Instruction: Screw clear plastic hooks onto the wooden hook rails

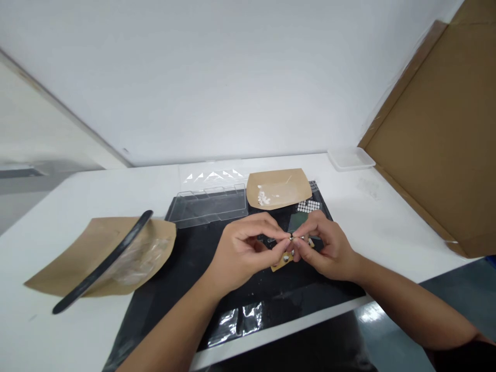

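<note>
My left hand (244, 248) and my right hand (325, 245) meet over a black mat (186, 263), fingertips pinched together on a tiny dark metal part (291, 237). Just under the fingers lies a small tan board (279, 264) with round metal pieces on it. Whether each hand grips the same piece or two mating pieces I cannot tell. Behind my right hand a small dark green square (297, 221) and a sheet of white dots (309, 206) lie on the mat.
A brown paper tray (278, 181) with small white pieces sits at the back, beside a clear plastic compartment box (209, 206). At left lies a brown pouch (77, 263) with a black strip (104, 261) across it. A clear tray (351, 157) and cardboard (437, 134) stand right.
</note>
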Motion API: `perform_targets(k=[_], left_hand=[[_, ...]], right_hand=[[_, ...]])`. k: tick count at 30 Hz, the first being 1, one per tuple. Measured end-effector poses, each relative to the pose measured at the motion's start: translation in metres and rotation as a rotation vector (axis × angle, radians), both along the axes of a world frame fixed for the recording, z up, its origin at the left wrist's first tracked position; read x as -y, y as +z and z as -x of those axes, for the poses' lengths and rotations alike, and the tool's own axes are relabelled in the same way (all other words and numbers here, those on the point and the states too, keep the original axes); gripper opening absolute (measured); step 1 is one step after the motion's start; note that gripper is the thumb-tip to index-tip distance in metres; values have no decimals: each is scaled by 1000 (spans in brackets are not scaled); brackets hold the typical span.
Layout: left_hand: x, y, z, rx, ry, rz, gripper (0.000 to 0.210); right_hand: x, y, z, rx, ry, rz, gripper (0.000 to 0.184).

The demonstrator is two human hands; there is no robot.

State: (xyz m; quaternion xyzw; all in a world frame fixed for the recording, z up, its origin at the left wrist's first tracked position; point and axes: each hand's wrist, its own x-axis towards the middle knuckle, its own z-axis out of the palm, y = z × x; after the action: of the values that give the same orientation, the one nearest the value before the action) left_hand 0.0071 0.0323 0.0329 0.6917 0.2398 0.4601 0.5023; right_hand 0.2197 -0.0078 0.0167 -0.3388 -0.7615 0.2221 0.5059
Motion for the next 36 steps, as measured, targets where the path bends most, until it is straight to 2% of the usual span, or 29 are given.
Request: perform_targets(k=[4,9,11,13,16,18,22,26,32,36], left_hand=[[0,0,1,-5,1,-33,6],[-1,2,2,-34,-18,-122,6],[-1,3,1,-42,10,-226,7],[0,4,-1,-62,75,-349,9],[3,4,-5,-97,173,-515,13],[5,4,-7,-112,212,-591,16],[6,4,-9,-133,245,-654,21],[2,6,-5,-162,217,-735,27],[-2,15,6,-276,121,-859,16],[0,10,7,-311,115,-869,14]], right_hand=[[-1,1,-1,60,-10,-87,14],[-2,1,-2,32,68,-67,10],[-2,0,-2,-5,112,2,6],[-1,-2,-3,-83,186,142,5],[0,-2,-3,-189,316,354,8],[0,0,-2,-219,372,431,11],[2,6,0,-317,440,514,12],[3,7,0,-367,473,563,13],[3,1,-2,-333,546,640,18],[3,-3,-4,-299,536,664,16]])
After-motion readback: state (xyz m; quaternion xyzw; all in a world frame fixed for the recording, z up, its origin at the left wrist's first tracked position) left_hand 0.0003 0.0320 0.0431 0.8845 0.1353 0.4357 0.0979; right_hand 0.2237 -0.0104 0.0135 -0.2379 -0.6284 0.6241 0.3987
